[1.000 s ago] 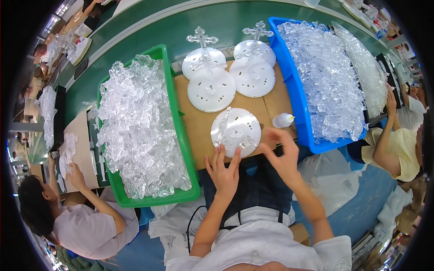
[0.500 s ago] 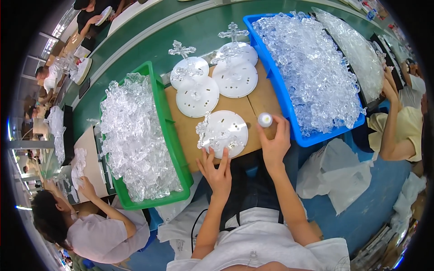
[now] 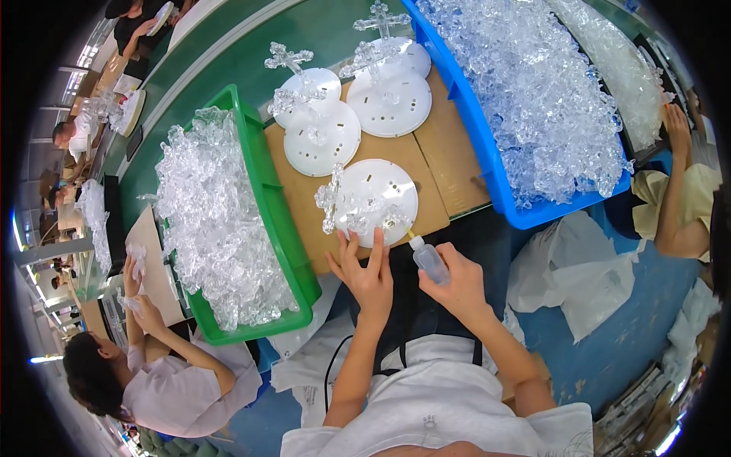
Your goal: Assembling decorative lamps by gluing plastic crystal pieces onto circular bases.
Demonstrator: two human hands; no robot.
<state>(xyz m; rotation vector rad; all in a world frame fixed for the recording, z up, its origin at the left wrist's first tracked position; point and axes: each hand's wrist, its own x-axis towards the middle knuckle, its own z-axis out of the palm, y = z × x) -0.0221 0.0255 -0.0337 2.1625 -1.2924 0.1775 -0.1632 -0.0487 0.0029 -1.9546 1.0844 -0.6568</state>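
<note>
A round white disc [image 3: 400,183] with small holes lies on the brown cardboard in front of me, and a clear plastic cross-shaped piece [image 3: 329,199] stands on it, leaning left. My left hand [image 3: 364,278] rests at the disc's near edge with fingers spread, holding nothing. In my right hand [image 3: 461,283] is a small translucent squeeze bottle [image 3: 431,263]. Its narrow yellowish tip points at the disc's near right edge. Whether the tip touches the disc I cannot tell. Farther back, several white discs [image 3: 322,141] bear similar clear crosses [image 3: 382,19].
A green bin [image 3: 263,179] heaped with clear plastic pieces stands at the left. At the right is a blue bin [image 3: 476,137], also heaped. Co-workers sit on both sides. A white plastic bag [image 3: 571,266] lies beside me at the right.
My right hand has moved nearer and tilted the bottle, so its tip now points toward the disc. The whole view has shifted slightly. My left hand stays by the disc's near edge.
</note>
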